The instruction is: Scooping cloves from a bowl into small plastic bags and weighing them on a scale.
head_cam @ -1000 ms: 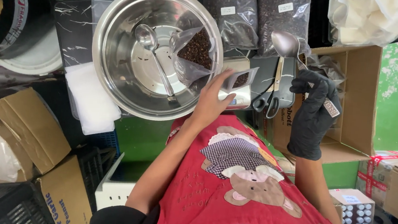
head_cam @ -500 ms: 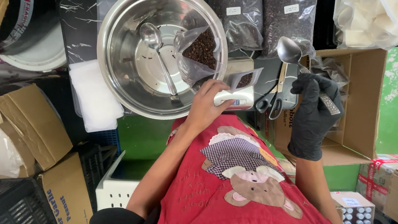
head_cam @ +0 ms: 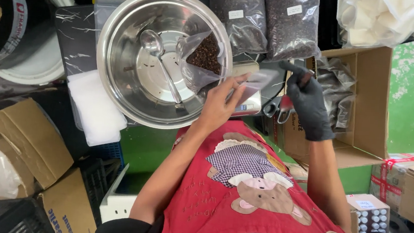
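My bare left hand [head_cam: 219,104] pinches a small clear plastic bag [head_cam: 259,81] just above a small silver scale [head_cam: 249,105]. My right hand [head_cam: 309,104], in a black glove, is closed beside the bag's mouth on a spoon [head_cam: 304,78]; only a bit of the handle shows. A big steel bowl [head_cam: 121,74] lies to the left. It holds a second metal spoon [head_cam: 158,57] and a clear bag of dark brown grains [head_cam: 205,55]. My red apron [head_cam: 254,200] fills the bottom.
Two large bags of dark grains [head_cam: 280,18] stand behind the scale. Scissors [head_cam: 276,107] lie beside an open cardboard box [head_cam: 368,100] on the right. White foam sheets [head_cam: 95,107], flattened cartons [head_cam: 20,140] and a taped box [head_cam: 410,184] crowd the edges.
My gloved right hand has brought the spoon down from beside the box to the small bag's mouth. My left hand has shifted slightly with the bag over the scale.
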